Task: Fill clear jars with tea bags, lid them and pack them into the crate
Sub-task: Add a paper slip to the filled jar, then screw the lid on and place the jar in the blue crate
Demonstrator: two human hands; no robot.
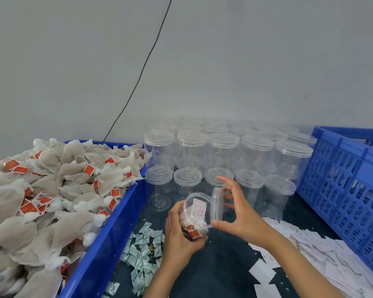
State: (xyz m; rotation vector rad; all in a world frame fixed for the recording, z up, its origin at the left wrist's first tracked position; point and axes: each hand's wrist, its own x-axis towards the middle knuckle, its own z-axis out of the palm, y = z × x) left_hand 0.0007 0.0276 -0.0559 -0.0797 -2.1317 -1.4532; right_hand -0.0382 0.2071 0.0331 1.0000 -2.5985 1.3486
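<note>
Table [228, 267]: dark blue surface carrying all the items below; scattered crumbs on it.
Tea bag bin [108, 237]: large blue plastic bin on the left, heaped with beige mesh tea bags with red tags [58, 190].
Crate [340, 186]: blue perforated plastic crate on the right, well apart from the work in hand; its inside is largely out of view.
Jar stock [222, 151]: stacked clear round plastic jars with lids on, standing at the back between bin and crate.
Paper slips [323, 250]: white printed slips spread at right front, beside the crate.
Sachets [144, 250]: small green-and-white packets in a loose pile just beside the bin.
Working jar [195, 214]: clear plastic jar holding tea bags and a white printed slip, tilted, mouth open and facing up and to the right.
Lid [217, 206]: clear round plastic lid, seen nearly edge-on, just beside the jar mouth on its right; whether it touches the rim cannot be told.
Left hand [179, 235]: fingers curled round the lower body of the working jar, gripping it off the table.
Right hand [239, 214]: thumb below and fingers above, pinching the lid by its rim; palm faces left toward the jar.
Governing relation: jar axis points at the lid; the right hand is the nearer to the mouth.
Judgement: filling appears complete; lidding not yet done, and the lid must sit square on the mouth to close.
</note>
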